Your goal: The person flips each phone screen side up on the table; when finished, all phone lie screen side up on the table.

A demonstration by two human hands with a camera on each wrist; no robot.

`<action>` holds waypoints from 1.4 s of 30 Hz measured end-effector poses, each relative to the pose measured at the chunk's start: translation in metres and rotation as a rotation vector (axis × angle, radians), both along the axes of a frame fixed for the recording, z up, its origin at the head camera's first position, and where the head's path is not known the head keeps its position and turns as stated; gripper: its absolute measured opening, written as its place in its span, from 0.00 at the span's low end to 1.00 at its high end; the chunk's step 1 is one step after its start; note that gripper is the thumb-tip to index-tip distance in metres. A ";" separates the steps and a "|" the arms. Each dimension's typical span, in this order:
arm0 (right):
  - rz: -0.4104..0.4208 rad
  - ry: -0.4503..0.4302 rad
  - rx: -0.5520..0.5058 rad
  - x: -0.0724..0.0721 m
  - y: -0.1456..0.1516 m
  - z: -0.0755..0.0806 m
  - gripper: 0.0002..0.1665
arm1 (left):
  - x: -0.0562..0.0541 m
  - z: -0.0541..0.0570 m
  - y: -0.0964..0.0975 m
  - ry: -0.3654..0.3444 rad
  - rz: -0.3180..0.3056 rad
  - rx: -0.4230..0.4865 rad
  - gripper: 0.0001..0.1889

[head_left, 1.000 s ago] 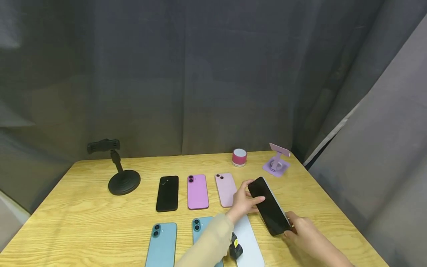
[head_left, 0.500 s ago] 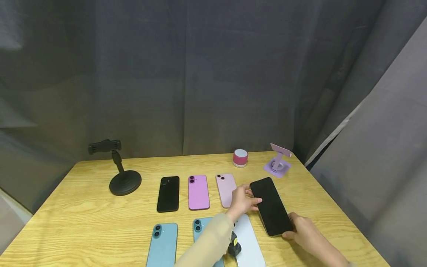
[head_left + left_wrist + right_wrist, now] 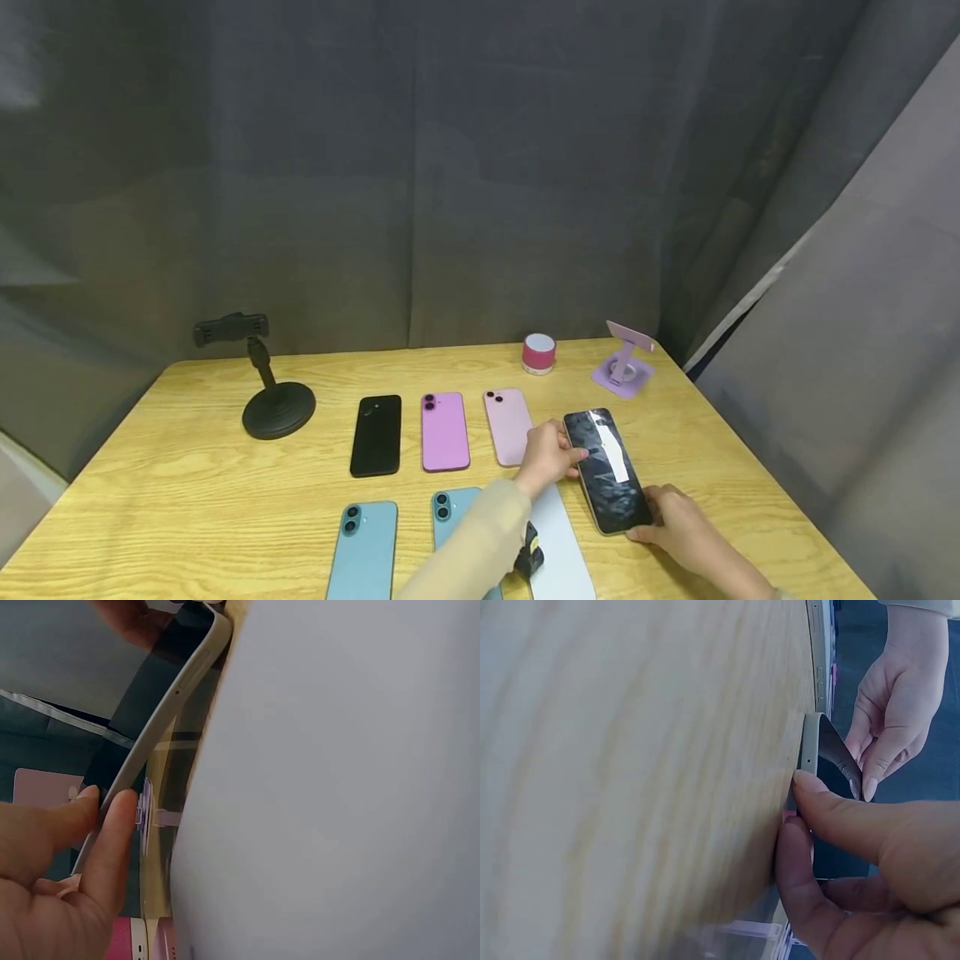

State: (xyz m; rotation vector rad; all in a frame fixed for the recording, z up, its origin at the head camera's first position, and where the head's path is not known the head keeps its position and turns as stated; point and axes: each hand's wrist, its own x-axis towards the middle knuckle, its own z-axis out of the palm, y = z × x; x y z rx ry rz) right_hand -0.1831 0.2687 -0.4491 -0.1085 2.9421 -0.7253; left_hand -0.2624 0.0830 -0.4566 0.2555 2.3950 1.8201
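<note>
A phone point(image 3: 598, 492) with its dark screen facing up is held between both hands at the right of the table. A bright white reflection crosses its screen. My left hand point(image 3: 547, 457) pinches the phone's left long edge between thumb and fingers, as the left wrist view shows on its pale rim point(image 3: 152, 735). At the near right corner, my right hand point(image 3: 681, 527) pinches the phone, its fingertips close to the tabletop in the right wrist view. The far end appears raised off the wood. Beneath my left forearm lies a white phone-like slab point(image 3: 562, 550), partly covered.
Behind the hands lie a black phone point(image 3: 377, 437), a purple phone point(image 3: 446, 433) and a pink phone point(image 3: 508, 425). Two blue phones lie nearer, one partly under the sleeve point(image 3: 472, 546). A pink speaker-like cylinder point(image 3: 538, 357), a purple stand point(image 3: 624, 371) and a black stand point(image 3: 278, 408) stand farther back.
The phone has tipped flatter and its far end has come lower, with both hands keeping hold. A white reflection has appeared on its screen.
</note>
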 end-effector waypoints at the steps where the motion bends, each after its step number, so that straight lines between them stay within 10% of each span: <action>1: -0.003 0.000 -0.005 0.000 0.000 0.000 0.37 | 0.000 0.000 0.000 0.000 -0.002 -0.003 0.22; 15: 0.001 -0.016 -0.033 0.000 0.001 -0.001 0.42 | 0.002 -0.001 0.007 0.105 -0.014 -0.367 0.15; 42: 0.077 0.033 -0.096 -0.005 0.008 -0.002 0.41 | 0.005 0.007 0.003 0.156 -0.071 -0.493 0.15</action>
